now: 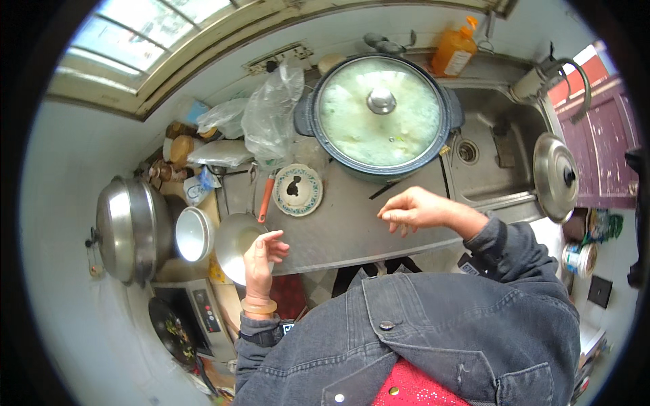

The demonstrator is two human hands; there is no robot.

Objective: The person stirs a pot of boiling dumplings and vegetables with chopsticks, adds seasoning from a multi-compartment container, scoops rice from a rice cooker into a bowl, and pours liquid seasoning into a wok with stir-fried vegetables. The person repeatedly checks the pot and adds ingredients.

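In the head view my left hand [264, 259], a bangle on its wrist, is held over the edge of a pale, wide bowl [234, 248] with its fingers apart. My right hand [406, 210] hovers empty above the steel counter [335, 223], fingers loosely bent. Beyond it stands a large electric pot [355, 165] under a steamy glass lid [350, 116] with a metal knob. A patterned plate [309, 195] with a dark shape on it lies between the pot and an orange-handled utensil [266, 199]. White bowls [193, 234] are stacked at the left.
A steel sink [482, 177] is at the right, with a metal lid [553, 177] leaning on its side. An orange pump bottle [454, 53] stands behind. Plastic bags [271, 119] and jars crowd the back left, above a big steel pot [134, 228] and a wok [170, 330].
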